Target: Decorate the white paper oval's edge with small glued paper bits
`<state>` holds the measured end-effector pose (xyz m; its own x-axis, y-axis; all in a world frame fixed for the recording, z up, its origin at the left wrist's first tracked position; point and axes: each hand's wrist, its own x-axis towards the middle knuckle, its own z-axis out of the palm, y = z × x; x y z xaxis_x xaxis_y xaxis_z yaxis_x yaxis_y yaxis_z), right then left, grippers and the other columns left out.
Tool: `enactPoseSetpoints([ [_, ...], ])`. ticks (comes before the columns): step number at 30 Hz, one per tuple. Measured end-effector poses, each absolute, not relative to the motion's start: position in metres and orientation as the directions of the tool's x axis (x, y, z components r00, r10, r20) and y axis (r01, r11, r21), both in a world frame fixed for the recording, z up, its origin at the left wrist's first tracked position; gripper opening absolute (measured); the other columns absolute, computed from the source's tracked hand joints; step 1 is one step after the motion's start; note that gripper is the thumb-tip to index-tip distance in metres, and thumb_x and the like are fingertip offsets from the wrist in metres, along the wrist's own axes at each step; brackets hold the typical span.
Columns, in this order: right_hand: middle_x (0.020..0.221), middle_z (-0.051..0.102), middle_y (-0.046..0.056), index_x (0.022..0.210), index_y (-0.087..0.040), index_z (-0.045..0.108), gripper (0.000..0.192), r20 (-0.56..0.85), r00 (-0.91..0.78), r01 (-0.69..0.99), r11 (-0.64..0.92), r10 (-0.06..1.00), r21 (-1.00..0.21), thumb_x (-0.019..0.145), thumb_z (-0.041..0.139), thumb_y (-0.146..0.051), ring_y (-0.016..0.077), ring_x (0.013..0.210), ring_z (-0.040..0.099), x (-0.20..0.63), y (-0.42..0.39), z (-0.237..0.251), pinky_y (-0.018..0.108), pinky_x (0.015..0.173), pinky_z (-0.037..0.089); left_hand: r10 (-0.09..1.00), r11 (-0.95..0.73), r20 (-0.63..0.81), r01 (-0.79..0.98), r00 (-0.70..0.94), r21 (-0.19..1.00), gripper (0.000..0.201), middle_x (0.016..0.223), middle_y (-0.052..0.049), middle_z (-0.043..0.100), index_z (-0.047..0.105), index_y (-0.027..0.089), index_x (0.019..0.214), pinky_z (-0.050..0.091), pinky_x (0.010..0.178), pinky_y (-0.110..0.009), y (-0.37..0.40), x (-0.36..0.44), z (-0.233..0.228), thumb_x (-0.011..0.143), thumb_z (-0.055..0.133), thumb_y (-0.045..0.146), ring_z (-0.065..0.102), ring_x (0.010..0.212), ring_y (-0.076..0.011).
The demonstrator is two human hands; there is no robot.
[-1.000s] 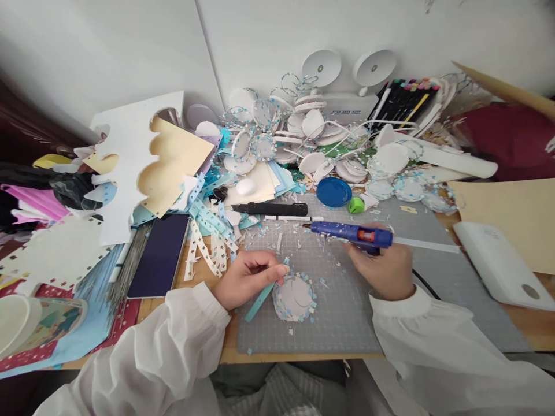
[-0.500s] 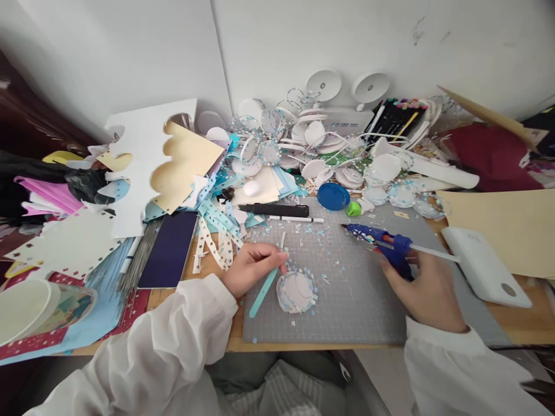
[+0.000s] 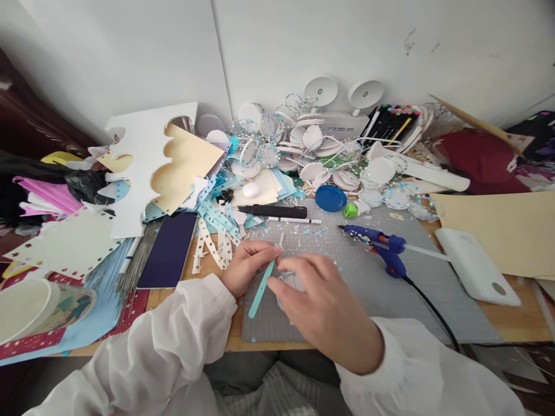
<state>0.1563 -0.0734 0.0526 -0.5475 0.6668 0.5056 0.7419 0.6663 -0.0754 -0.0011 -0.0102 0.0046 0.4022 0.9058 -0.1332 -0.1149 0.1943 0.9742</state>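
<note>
My left hand (image 3: pixel 252 264) is closed in a pinch at the upper end of a narrow turquoise strip (image 3: pixel 261 292), which slants down toward the front edge of the grey cutting mat (image 3: pixel 368 312). Coming in from the right, my right hand (image 3: pixel 323 303) has its fingers apart, the tips close to the strip and my left fingers. Under it lies a white disc (image 3: pixel 293 282) trimmed with small blue and white pieces, mostly hidden by the hand. Farther right, a blue hot glue gun (image 3: pixel 376 238) rests on the mat, a glue stick poking from its back.
Behind the mat is a heap of white discs (image 3: pixel 312 137) with beaded loops. A black cutter (image 3: pixel 275 211), a white pen (image 3: pixel 295 220), a blue lid (image 3: pixel 330 198) and paper scraps lie nearer. A dark blue phone-like slab (image 3: pixel 168 251) and paper cup (image 3: pixel 43 309) are left, a white device (image 3: pixel 477 266) right.
My right hand has let go of the glue gun, leaving it on the mat, and has moved left over the white disc. My left hand has shifted only slightly.
</note>
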Motion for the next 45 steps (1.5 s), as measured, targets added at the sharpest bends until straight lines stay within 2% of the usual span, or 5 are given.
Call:
enactPoseSetpoints([
  [10,0.081,0.071,0.004,0.076,-0.019,0.064,0.016,0.653,-0.658,0.626,0.755,0.375,0.197,0.085,0.057,-0.008,0.0196,0.08,0.061,0.147,-0.04,0.048,0.036,0.072,0.048,0.904,0.289,-0.186,-0.231,0.385,0.929,0.042,0.05,0.004,0.038,0.049,0.014,0.051,0.028,0.049,-0.024,-0.009,0.0,0.004,0.082,0.064,0.039,0.034,0.05,-0.0081],
  [17,0.088,0.072,0.005,0.093,-0.024,0.058,0.019,0.744,-0.203,0.617,0.673,0.637,-0.408,0.085,0.055,-0.007,0.0205,0.085,0.068,0.197,-0.022,0.042,0.037,0.076,0.053,0.87,0.042,-0.064,0.054,0.489,0.998,0.046,0.053,0.001,0.045,0.066,0.013,0.061,0.033,0.057,-0.025,-0.011,-0.001,0.01,0.09,0.052,0.046,0.04,0.054,-0.0104],
  [23,0.078,0.071,0.003,0.088,-0.022,0.053,0.011,0.383,-0.003,0.279,0.369,0.924,-0.887,0.087,0.06,-0.031,0.0168,0.066,0.066,0.216,-0.006,0.024,0.032,0.06,0.056,0.804,-0.125,0.0,0.169,0.595,0.978,0.03,0.065,-0.001,0.052,0.063,0.012,0.068,0.032,0.052,-0.023,-0.014,0.005,0.01,0.085,0.06,0.037,0.042,0.056,-0.0099],
  [30,0.072,0.068,0.001,0.083,-0.021,0.051,0.024,0.163,-0.105,0.021,0.166,0.981,-0.986,0.084,0.063,-0.042,0.0145,0.062,0.064,0.216,-0.005,0.005,0.027,0.055,0.053,0.76,-0.181,-0.002,0.215,0.65,0.96,0.021,0.06,0.001,0.047,0.065,0.012,0.069,0.029,0.049,-0.021,-0.014,0.008,0.011,0.084,0.059,0.025,0.039,0.053,-0.0086],
  [45,0.076,0.064,0.001,0.086,-0.023,0.05,0.019,0.11,-0.137,0.007,0.112,0.984,-0.994,0.088,0.061,-0.039,0.0172,0.07,0.069,0.21,-0.019,0.01,0.029,0.058,0.055,0.753,-0.123,-0.072,0.246,0.654,0.961,0.02,0.062,0.002,0.045,0.06,0.012,0.067,0.027,0.048,-0.02,-0.01,0.006,0.012,0.084,0.058,0.022,0.036,0.052,-0.0066],
])
